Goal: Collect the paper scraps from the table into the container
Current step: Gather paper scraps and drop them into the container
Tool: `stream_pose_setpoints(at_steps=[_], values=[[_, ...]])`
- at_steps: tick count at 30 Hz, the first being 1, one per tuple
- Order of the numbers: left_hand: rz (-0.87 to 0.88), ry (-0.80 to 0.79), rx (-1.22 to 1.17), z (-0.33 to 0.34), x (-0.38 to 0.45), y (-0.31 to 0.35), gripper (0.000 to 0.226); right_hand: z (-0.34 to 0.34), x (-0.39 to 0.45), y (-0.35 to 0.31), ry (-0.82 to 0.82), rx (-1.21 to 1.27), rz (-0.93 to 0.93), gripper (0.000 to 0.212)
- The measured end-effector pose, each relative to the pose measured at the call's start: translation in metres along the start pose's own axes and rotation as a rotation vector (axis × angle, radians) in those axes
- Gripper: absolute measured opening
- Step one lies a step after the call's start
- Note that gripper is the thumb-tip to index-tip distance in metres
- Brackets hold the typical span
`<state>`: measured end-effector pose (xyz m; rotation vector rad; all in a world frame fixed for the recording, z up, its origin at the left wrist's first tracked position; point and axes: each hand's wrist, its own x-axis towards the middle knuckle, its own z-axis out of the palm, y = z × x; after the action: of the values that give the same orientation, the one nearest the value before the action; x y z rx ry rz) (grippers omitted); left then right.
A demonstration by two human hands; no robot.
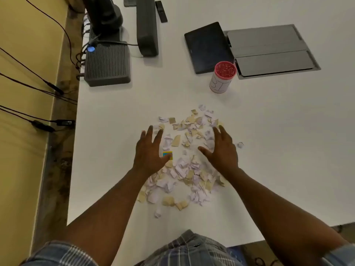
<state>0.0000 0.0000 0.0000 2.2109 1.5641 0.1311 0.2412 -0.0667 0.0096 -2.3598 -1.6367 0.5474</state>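
A loose heap of white and tan paper scraps (pixel 187 166) covers the middle of the white table (pixel 115 116). My left hand (pixel 150 150) lies flat on the heap's left edge, fingers spread, holding nothing. My right hand (pixel 221 148) rests on the heap's right edge, also open, palm turned inward. A small blue and yellow piece (pixel 167 154) shows beside my left thumb. The container (pixel 222 76), a white cup with a pink rim and some bits inside, stands upright beyond the heap to the right. One stray scrap (pixel 240 144) lies right of my right hand.
A black tablet (pixel 208 48) and a grey flap panel (pixel 269 50) lie behind the container. A dark ribbed box with a blue light (pixel 107 64), a dark bar-shaped device (pixel 147 25) and cables crowd the back left. The table's left edge drops to a yellow wall.
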Motion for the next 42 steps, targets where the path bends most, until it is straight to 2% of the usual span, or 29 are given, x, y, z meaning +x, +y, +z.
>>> stream_pose_setpoints(at_steps=[4,6,10,16,19,21,26,30,32,35,42], values=[[-0.081,-0.175,0.1,-0.003,0.037,-0.001,0.112,-0.004,0.042,0.011,-0.057,-0.009,0.152,0.107],[-0.079,-0.235,0.112,-0.002,0.052,0.002,0.118,-0.002,0.059,0.011,-0.107,-0.024,0.17,0.112],[-0.055,-0.318,0.056,0.003,0.074,0.008,0.119,0.005,0.085,0.007,-0.179,-0.016,0.11,0.111],[0.057,-0.287,0.145,0.013,0.094,0.023,0.109,0.019,0.1,-0.013,-0.214,-0.083,-0.027,0.102],[0.098,-0.266,0.147,0.016,0.097,0.031,0.09,0.023,0.1,-0.026,-0.241,-0.099,-0.106,0.089],[0.123,-0.239,0.147,0.018,0.095,0.036,0.071,0.026,0.096,-0.031,-0.26,-0.145,-0.167,0.073],[0.166,-0.153,0.024,0.022,0.087,0.038,0.033,0.035,0.081,-0.03,-0.135,-0.231,-0.35,0.025],[0.188,-0.11,-0.025,0.024,0.077,0.035,0.024,0.034,0.071,-0.024,-0.091,-0.229,-0.391,0.008],[0.198,-0.103,-0.025,0.026,0.074,0.033,0.023,0.034,0.068,-0.02,-0.08,-0.168,-0.356,0.013],[0.193,-0.1,-0.029,0.024,0.072,0.031,0.022,0.027,0.07,-0.014,-0.079,0.012,-0.206,0.019],[0.055,-0.075,-0.153,0.017,0.072,0.027,0.019,-0.042,0.092,-0.013,-0.065,0.3,0.027,0.015]])
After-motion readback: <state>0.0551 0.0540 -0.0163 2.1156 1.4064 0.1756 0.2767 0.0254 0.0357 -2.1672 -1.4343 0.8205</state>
